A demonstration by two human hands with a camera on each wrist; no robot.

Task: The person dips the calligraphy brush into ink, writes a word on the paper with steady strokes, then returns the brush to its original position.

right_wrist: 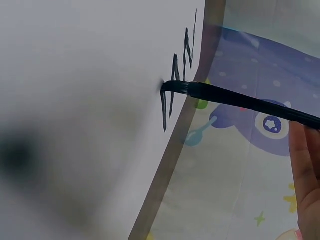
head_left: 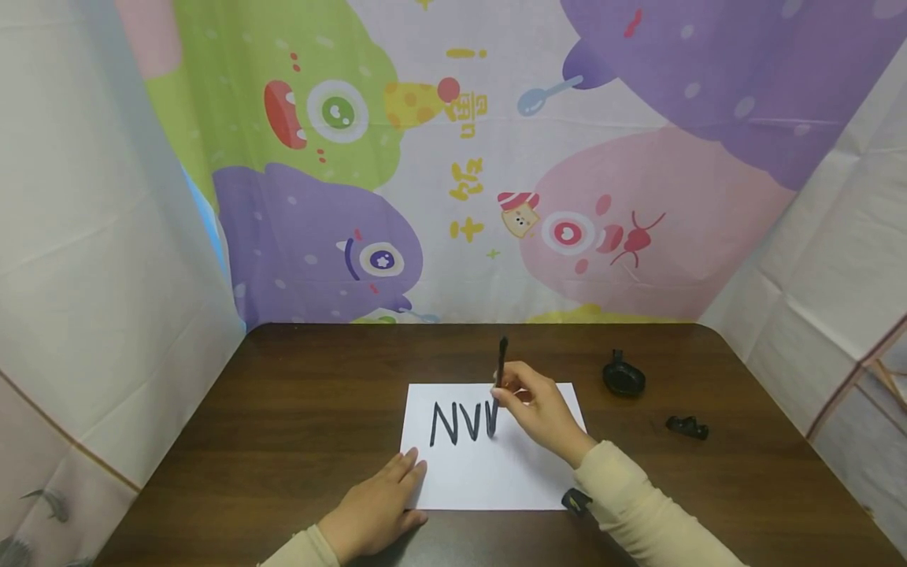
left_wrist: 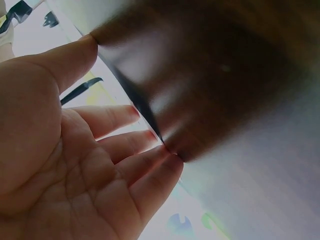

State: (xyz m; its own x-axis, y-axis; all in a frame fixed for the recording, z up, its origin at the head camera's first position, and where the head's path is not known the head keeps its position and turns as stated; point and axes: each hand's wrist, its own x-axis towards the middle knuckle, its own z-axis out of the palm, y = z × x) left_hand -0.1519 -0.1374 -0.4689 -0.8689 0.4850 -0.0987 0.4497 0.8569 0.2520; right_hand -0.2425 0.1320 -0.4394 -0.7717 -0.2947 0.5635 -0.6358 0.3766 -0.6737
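A white sheet of paper (head_left: 496, 480) lies on the table, with black strokes like "N", "V" and part of another letter across its upper half. My right hand (head_left: 542, 405) pinches a black writing brush (head_left: 501, 362), held nearly upright above the strokes. In the right wrist view the bristles of the brush (right_wrist: 175, 87) bend against the paper at the last stroke. My left hand (head_left: 379, 500) rests at the sheet's lower left edge, fingers extended and fingertips on the paper. The left wrist view shows the palm of that hand (left_wrist: 75, 155) from below.
Right of the paper stand a small black ink dish (head_left: 623, 379) and a black brush rest (head_left: 687, 427) with a notched top. A small black object (head_left: 576, 501) sits at the paper's lower right corner, beside my right sleeve. A printed cloth (head_left: 489, 283) hangs behind the brown table (head_left: 298, 409).
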